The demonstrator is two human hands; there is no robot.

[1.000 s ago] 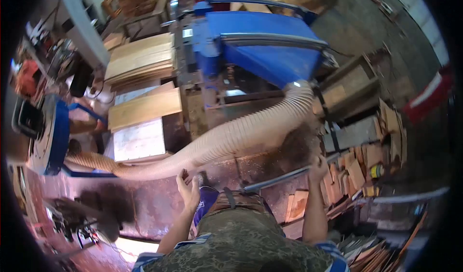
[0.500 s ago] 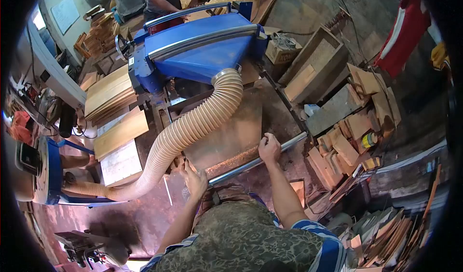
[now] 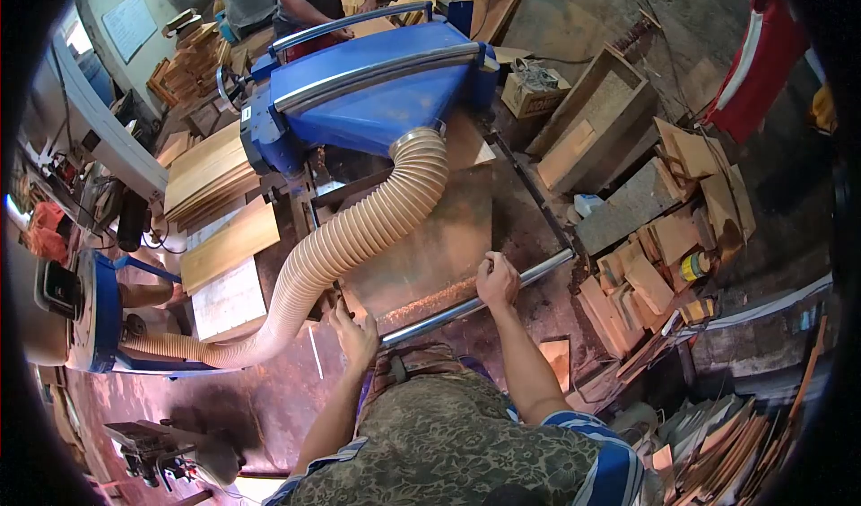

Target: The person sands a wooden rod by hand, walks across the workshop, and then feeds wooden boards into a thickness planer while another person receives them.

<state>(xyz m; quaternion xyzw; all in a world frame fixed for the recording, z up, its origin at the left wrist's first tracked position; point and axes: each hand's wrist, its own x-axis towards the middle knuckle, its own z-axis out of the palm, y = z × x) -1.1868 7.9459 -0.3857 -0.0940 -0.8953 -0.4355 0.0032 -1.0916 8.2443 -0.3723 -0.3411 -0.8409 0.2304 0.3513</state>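
My left hand (image 3: 355, 332) is beside the left end of a shiny metal roller (image 3: 430, 319), its thumb and finger apart with nothing visible between them. Closed loosely, my right hand (image 3: 498, 280) hovers at or rests by the roller further right; no object shows in it. Beyond both hands lies a flat machine bed (image 3: 421, 246) with a line of wood shavings (image 3: 426, 301). A blue planer-like machine (image 3: 368, 75) stands over the far end. From its hood a ribbed hose (image 3: 359, 228) curves down past my left hand. A wooden board (image 3: 466, 143) sticks out beneath the hood.
Stacked boards (image 3: 211, 178) lie left of the machine. Wood offcuts (image 3: 641, 277) and a long wooden box (image 3: 596, 120) are on the right. Another person (image 3: 318, 4) stands behind the machine. A blue dust collector (image 3: 99, 313) is at the far left.
The board under the hood shows further out towards me. My left hand's fingers have spread a little; my right hand has shifted slightly. The other person's hand has moved by the machine.
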